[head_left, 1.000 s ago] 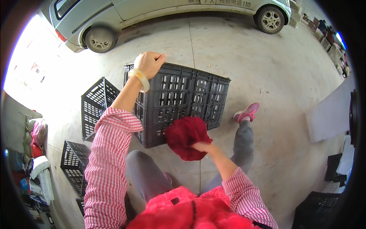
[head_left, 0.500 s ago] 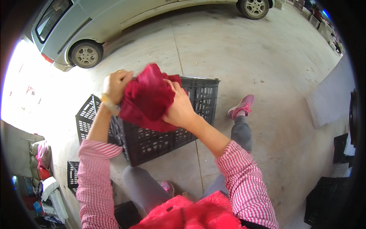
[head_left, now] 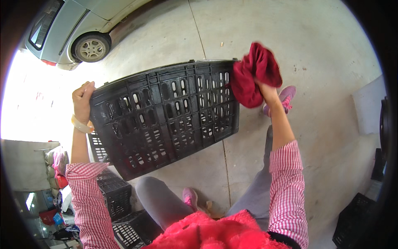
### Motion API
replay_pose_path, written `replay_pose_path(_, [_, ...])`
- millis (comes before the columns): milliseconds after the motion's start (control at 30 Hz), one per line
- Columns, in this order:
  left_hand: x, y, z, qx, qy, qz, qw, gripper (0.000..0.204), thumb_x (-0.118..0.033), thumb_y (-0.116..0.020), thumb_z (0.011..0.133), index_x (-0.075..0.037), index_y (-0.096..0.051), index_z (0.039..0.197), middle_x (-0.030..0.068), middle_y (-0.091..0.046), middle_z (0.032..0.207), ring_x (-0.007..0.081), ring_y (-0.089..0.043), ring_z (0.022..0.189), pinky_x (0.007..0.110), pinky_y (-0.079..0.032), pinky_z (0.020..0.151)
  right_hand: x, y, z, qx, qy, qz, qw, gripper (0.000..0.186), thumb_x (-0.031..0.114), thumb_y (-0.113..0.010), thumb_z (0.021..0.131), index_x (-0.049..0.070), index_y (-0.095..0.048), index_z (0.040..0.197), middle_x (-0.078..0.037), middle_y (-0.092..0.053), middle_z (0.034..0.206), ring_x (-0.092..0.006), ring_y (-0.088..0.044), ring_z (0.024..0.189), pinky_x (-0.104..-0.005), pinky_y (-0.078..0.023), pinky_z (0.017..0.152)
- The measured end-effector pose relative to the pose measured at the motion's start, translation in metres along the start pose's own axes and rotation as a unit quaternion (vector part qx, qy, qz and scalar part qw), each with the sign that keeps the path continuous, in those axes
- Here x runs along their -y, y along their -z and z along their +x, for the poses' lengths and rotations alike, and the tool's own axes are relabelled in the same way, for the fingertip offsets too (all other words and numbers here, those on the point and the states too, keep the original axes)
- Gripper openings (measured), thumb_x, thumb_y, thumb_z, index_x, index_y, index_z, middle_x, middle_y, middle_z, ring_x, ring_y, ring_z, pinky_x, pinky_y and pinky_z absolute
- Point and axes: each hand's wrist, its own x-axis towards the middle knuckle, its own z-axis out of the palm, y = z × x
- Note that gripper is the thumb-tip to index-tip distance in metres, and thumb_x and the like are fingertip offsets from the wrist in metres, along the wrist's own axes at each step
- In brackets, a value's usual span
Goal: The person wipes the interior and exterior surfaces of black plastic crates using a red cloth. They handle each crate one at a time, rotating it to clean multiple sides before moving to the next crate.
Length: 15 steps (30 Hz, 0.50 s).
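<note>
A large black slotted plastic crate (head_left: 170, 108) fills the middle, its long side toward me and streaked with shine. My left hand (head_left: 84, 99) is closed over its upper left corner, a pale bracelet (head_left: 81, 125) at the wrist. My right hand (head_left: 267, 91) grips a crumpled dark red cloth (head_left: 259, 64) at the crate's upper right end, partly covering that corner. Whether the cloth touches the crate is hard to tell.
A pale van (head_left: 57, 30) stands at the upper left. More black crates (head_left: 114, 191) sit at the lower left, another (head_left: 348, 224) at the lower right. Piled bags and items (head_left: 56, 174) line the left wall; a grey panel (head_left: 365, 108) stands right. My feet are on the concrete floor (head_left: 311, 157).
The crate has swung to show its long side squarely, my left hand moving left with it. My right hand swept the cloth up across the crate, then over to the right end.
</note>
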Motion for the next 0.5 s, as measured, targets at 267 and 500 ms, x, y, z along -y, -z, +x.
replay_pose_path(267, [0.012,0.012,-0.004,0.031,-0.031,0.056,0.997,0.031,-0.016,-0.065,0.085,-0.005,-0.051,0.061,-0.0060,-0.041,0.061,0.0033,-0.033,0.058,0.020,-0.026,0.055,-0.015,-0.037,0.028,0.073,0.033,-0.080,0.994,0.071,0.019,-0.075,0.075,-0.006,-0.037,0.130,-0.015,-0.053,0.123,-0.0230,-0.052,0.113,-0.0340,-0.042,0.096])
replay_pose_path(500, [0.005,0.005,-0.006,-0.006,-0.001,0.058,0.998,0.028,-0.014,-0.070,0.080,-0.004,-0.055,0.058,-0.0077,-0.044,0.055,0.0017,-0.033,0.053,0.019,-0.026,0.050,-0.082,-0.022,-0.080,0.024,-0.142,0.030,0.989,0.055,0.008,-0.070,0.075,-0.005,-0.044,0.121,-0.013,-0.058,0.115,-0.0220,-0.056,0.104,-0.0341,-0.045,0.091])
